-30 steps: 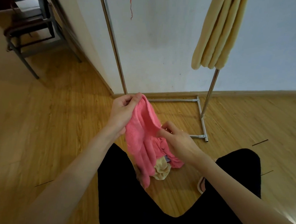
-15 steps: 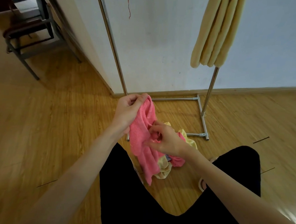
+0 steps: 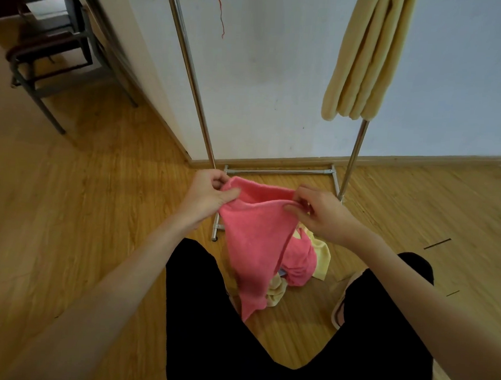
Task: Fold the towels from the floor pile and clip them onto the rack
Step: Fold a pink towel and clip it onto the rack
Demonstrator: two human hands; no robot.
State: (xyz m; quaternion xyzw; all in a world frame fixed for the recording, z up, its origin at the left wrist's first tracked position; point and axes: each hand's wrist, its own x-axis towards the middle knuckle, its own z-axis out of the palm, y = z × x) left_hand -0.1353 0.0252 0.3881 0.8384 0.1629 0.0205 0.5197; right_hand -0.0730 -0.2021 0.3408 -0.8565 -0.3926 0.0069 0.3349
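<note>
Left hand [image 3: 207,196] at the upper left corner of a pink towel [image 3: 254,239], thumb and fingers pinched on the top edge. Right hand [image 3: 325,214] at the other end of that same edge, fingers curled and pinched over the cloth. Towel stretched between the two hands, top edge doubled so that two layers showed, the rest hung down in a narrowing drape between black-clad legs [image 3: 264,350]. Lower tip of the drape near the wooden floor [image 3: 82,210]; whether touching it, impossible to tell.

Behind and below the held towel, a small floor pile [image 3: 306,259]: more pink cloth and pale yellow cloth, crumpled together, close to the rack's base. Metal rack [image 3: 191,79] upright against the white wall [image 3: 278,75], two slanted poles joined by a low bar at the skirting. On the right side of the rack, a yellow towel [image 3: 363,59] hung in long folded loops, its top out of view. Up at the top edge, a grey item with a red thread [image 3: 222,17] dangling. Far left, a dark metal chair [image 3: 47,57] on the floor, well apart from the pile.
</note>
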